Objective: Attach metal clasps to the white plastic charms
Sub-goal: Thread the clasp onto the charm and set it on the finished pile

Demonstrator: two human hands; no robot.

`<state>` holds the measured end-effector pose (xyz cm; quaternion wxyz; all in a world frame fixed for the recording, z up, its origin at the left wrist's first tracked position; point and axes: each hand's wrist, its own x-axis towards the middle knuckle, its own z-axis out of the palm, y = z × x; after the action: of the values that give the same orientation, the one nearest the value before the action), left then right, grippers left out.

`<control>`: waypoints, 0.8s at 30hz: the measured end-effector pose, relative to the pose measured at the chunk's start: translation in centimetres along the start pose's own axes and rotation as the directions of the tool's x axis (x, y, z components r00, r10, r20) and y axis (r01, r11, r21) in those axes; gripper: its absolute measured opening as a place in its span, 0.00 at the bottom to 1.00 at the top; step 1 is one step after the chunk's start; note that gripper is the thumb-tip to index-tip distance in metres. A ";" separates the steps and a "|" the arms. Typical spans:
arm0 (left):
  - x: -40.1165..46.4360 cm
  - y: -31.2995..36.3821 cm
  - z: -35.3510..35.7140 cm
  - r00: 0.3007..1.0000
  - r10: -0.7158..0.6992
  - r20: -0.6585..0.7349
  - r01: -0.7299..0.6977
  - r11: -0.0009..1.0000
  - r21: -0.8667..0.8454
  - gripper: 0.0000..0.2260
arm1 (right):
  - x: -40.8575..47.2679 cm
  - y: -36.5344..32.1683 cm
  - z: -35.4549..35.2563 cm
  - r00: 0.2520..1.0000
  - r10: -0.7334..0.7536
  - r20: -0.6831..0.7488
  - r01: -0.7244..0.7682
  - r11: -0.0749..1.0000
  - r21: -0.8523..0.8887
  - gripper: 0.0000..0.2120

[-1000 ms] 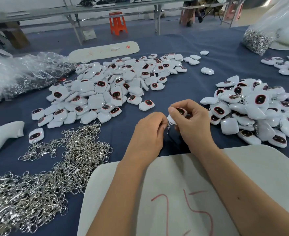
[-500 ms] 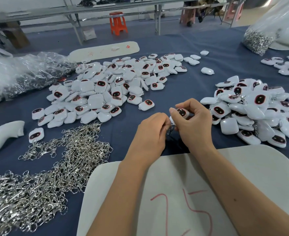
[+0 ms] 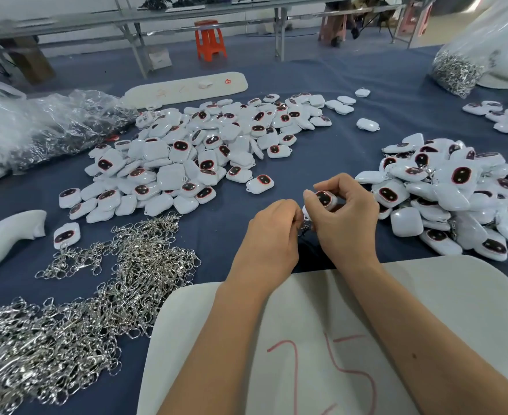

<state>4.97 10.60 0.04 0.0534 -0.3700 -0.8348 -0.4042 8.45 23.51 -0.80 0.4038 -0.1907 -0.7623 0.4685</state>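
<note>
I see one charm [image 3: 324, 200] held above the worktop [image 3: 396, 85], over its near middle, just beyond the far edge of the white board [image 3: 426, 295]. Its dark, red-rimmed face is turned up toward the camera. Its long axis runs from near-left to far-right, the near-left end pointing down toward the clasp [image 3: 305, 228]. The right hand [image 3: 345, 217] grips the charm, fingers curled over it and thumb pressed on its left edge. The left hand [image 3: 272, 235] has its fingers curled and pinches the clasp just below the charm; the two hands touch there. I cannot tell whether the clasp is hooked through the charm's loop, as the fingers hide the joint.

Outward from the hands, a pile of charms [image 3: 456, 193] lies toward the right edge of the worktop, some with metal showing among them. A larger spread of charms [image 3: 186, 157] lies across the middle, toward the far side. A heap of loose clasps [image 3: 82, 310] fills the near-left corner, with one charm [image 3: 66, 235] at its far end. A white moulded part [image 3: 4, 235] lies at the left edge. Crumpled plastic bags [image 3: 43, 124] sit at the far left. A long white board [image 3: 186, 88] lies at the far side. A bag of clasps [image 3: 459, 70] stands at the far-right corner, with more charms [image 3: 504, 115] near it. Both forearms rest on the near board, which bears red marks [image 3: 330, 372]. An orange stool [image 3: 210, 40] stands on the floor beyond.
</note>
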 end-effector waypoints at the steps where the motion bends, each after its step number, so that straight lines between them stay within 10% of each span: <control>1: 0.0 0.1 0.0 1.000 -0.012 -0.001 0.012 1.000 0.001 0.09 | 0.0 0.0 0.0 1.000 -0.014 -0.009 0.014 1.000 -0.010 0.07; 14: 0.0 0.6 0.7 0.967 -0.253 -0.026 0.254 0.966 0.045 0.07 | -0.4 -0.2 0.4 0.990 -0.141 -0.003 0.140 0.988 -0.071 0.08; 24: 0.3 -0.5 0.8 0.956 -0.194 -0.222 0.155 0.971 -0.180 0.05 | -0.1 -0.1 0.1 0.965 0.154 0.215 -0.236 0.869 0.436 0.07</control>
<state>4.54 11.10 -0.68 0.0872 -0.2467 -0.8164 -0.5148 8.42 23.38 -0.76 0.3202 -0.1249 -0.6393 0.6879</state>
